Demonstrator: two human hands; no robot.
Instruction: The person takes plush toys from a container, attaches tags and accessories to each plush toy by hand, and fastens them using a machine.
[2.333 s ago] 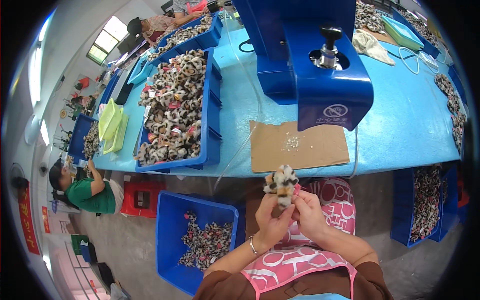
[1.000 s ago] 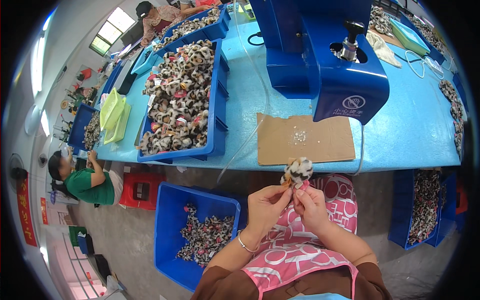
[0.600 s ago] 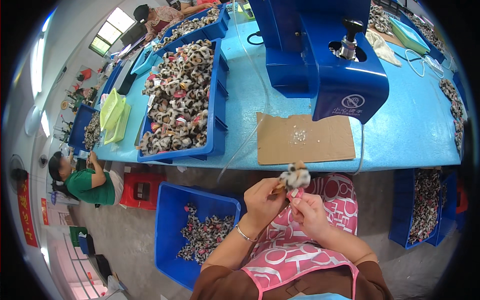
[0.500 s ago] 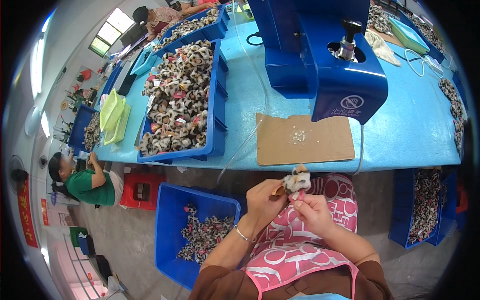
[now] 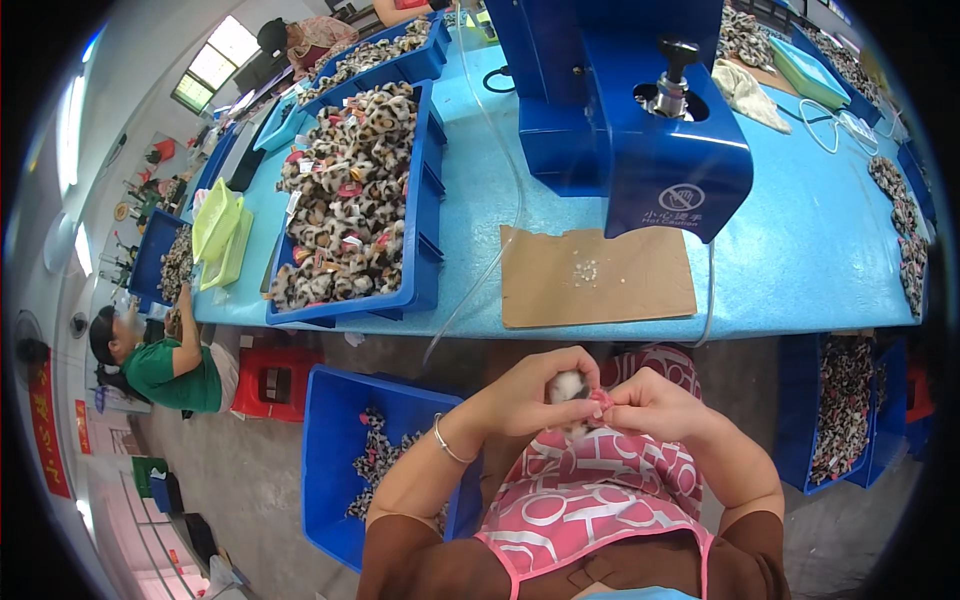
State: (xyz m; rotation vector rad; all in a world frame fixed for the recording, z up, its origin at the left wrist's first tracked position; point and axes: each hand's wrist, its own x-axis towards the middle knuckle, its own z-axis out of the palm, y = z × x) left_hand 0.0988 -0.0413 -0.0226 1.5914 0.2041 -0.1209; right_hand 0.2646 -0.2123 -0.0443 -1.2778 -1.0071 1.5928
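Above my lap, my left hand (image 5: 522,392) is wrapped round a small fluffy plush toy (image 5: 570,386) with white and dark fur. Its thumb and fingers cover most of the toy. Close beside it, my right hand (image 5: 657,405) pinches a small pink piece (image 5: 601,401) at the toy's side. The fingertips of both hands nearly meet there. What exactly the pink piece is stays partly hidden by the fingers. A pink patterned apron (image 5: 590,490) lies under both hands.
A blue press machine (image 5: 680,170) stands on the light-blue table (image 5: 470,290), before it a cardboard sheet (image 5: 640,285) with small pale bits. Plush toys fill a blue crate (image 5: 425,220) at left. A blue bin (image 5: 330,450) sits by my left arm. A person in green (image 5: 170,375) works far left.
My left hand has closed round the toy, which is turned and more covered now. My right hand has swung to its right side, still pinching the pink piece. My elbows are wider apart.
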